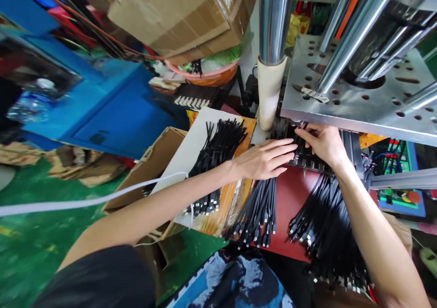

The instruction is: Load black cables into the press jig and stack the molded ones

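Left hand (268, 159) extended, fingers slightly spread, at the slotted mould's (310, 159) nine-o'clock end; right hand's (324, 145) grip bunched over it, contents hidden. Black cables (261, 210) fan out at seven, more at five and nine; seemingly mid-job, finished and waiting bunches indistinguishable.

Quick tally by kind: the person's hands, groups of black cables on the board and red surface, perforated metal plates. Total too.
Hands: 2 (left hand, right hand)
Black cable groups: 3 (left group, middle group, right group)
Perforated metal plate: 1
Total: 6
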Demonstrator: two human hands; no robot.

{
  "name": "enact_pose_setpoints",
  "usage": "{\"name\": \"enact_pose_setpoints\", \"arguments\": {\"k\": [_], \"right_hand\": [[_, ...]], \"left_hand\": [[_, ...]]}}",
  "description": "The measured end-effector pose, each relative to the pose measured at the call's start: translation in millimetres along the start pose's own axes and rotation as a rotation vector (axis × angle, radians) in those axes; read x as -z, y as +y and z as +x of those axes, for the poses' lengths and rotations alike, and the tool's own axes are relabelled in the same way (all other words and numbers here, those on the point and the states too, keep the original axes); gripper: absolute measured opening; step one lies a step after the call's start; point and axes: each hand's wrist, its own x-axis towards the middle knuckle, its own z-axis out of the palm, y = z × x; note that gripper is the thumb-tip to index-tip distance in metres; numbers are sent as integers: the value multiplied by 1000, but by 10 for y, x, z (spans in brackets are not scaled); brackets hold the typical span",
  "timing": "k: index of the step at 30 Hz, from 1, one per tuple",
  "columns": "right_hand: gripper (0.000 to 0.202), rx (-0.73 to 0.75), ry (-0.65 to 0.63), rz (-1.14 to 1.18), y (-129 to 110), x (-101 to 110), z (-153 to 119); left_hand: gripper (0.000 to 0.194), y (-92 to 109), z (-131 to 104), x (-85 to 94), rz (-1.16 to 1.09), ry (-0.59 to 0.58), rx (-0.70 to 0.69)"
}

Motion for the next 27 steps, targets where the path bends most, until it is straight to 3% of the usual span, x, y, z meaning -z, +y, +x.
{"name": "enact_pose_setpoints", "arguments": {"k": [7, 11, 13, 16, 19, 24, 27], "right_hand": [[32, -16, -46, 113, 47, 19, 27], [31, -55, 154, -34, 3, -24, -77], [26, 52, 240, -187, -47, -32, -275], [37, 250, 122, -429, -112, -17, -654], [47, 304, 7, -552, -114, 4, -890], [42, 364, -5, -580, -46, 25, -896], [45, 364, -30, -681, -71, 29, -846]], "left_hand": [[46, 171, 110, -43, 109, -61, 113], [43, 399, 143, -78, 224, -75, 225], [46, 483, 154, -79, 257, -109, 290], [51, 508, 152, -52, 198, -136, 299], [51, 452, 133, -15, 110, -127, 284], [46, 495, 134, 5, 94, -131, 311], [53, 589, 205, 12, 149, -181, 378]]}}
